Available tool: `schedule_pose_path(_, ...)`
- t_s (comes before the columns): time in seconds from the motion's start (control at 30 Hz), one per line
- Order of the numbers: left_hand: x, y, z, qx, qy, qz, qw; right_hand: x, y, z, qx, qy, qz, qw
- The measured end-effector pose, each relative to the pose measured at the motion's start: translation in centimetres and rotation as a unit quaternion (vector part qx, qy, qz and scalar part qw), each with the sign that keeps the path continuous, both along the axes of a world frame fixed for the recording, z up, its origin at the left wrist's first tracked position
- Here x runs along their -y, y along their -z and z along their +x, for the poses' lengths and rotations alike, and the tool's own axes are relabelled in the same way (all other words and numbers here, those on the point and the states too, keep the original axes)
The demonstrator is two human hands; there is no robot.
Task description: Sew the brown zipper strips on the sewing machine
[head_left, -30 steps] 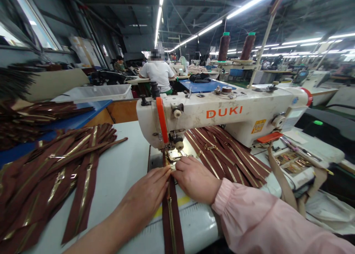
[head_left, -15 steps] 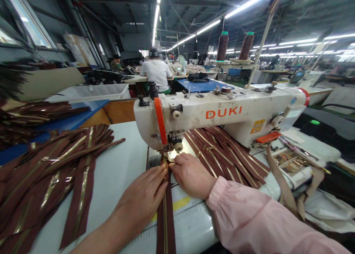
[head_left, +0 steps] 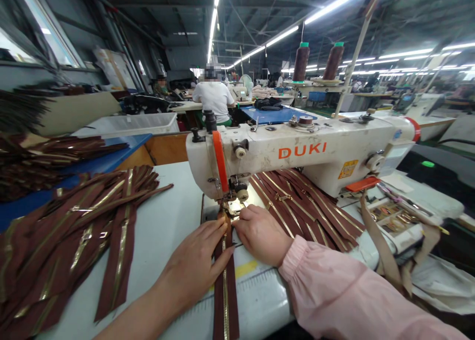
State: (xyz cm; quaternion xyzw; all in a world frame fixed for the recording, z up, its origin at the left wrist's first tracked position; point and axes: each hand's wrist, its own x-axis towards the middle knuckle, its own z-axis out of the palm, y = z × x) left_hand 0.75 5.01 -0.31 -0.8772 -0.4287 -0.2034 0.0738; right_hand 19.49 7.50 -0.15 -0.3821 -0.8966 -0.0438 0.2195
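Note:
A brown zipper (head_left: 225, 290) with gold teeth runs lengthwise under the presser foot of a white sewing machine (head_left: 260, 149). My left hand (head_left: 196, 253) lies on this strip from the left, fingers stretched toward the needle and thumb held apart. On the right edge of the zipper, close to the foot, my right hand (head_left: 261, 236) is closed, its fingers bent together and the fingertips partly hidden. The zipper's far end is hidden by the machine head and my fingers.
Left on the table lies a heap of brown zippers (head_left: 81, 216). More zippers (head_left: 308, 206) fan out under the machine arm. At right stands a tray of small metal parts (head_left: 397, 216). Two thread cones (head_left: 301, 63) rise behind. A person in white (head_left: 213, 100) sits ahead.
The view has shifted slightly, moving the scene right. My left thumb has spread away from its fingers across the zipper. My right hand stays closed beside the presser foot.

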Motion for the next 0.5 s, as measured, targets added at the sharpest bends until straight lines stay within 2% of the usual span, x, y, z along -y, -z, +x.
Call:
schedule_pose_path(0.17,3.1,-1.0,-0.7,-0.012,-0.018,-0.026,0.999,1.0,0.1,0.7,-0.028,-0.019,0.003,0.999)
schedule_pose_path(0.33,6.5,-0.8,-1.8,0.028,-0.081,-0.071,0.994,2.6,0.3,1.4,-0.077,-0.036,-0.011,0.996)
schedule_pose_path(0.43,6.1,-1.9,-2.2,0.099,-0.154,-0.145,0.972,3.9,0.3,1.6,-0.073,-0.037,-0.022,0.996)
schedule_pose_path(0.5,5.0,-3.9,-2.9,0.172,-0.246,-0.206,0.931,4.8,0.2,2.2,-0.06,-0.025,-0.021,0.998)
